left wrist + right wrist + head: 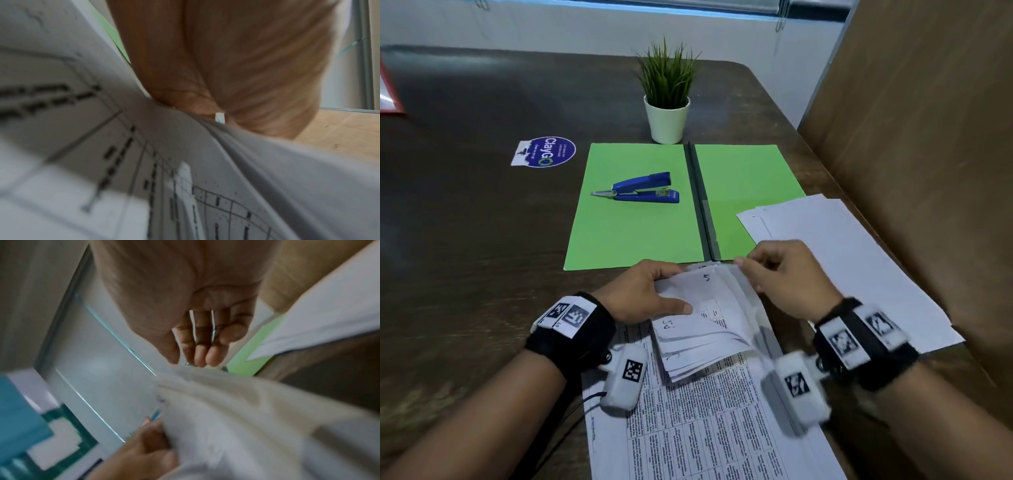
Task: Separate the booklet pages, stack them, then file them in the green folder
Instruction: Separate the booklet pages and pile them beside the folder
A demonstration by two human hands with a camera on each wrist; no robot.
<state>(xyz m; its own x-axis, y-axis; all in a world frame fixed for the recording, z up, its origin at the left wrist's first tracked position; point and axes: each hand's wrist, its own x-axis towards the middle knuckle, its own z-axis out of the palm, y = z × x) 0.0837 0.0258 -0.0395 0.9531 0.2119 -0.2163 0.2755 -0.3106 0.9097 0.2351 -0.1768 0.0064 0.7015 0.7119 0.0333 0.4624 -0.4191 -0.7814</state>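
Low in the centre frame, left hand (pixel 643 291) clamps the white stapled paper booklet (pixel 702 318) while right hand (pixel 787 274) pinches its top-corner page — best peeled slowly, close to the binding, to avoid tearing.

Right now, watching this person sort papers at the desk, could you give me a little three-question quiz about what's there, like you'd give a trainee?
1. True or false: the stapler lies on the open green folder.
2. Which hand pinches the top corner of the booklet: A) the left hand, B) the right hand?
3. What stands just behind the folder?

Key:
1. True.
2. B.
3. The potted plant.
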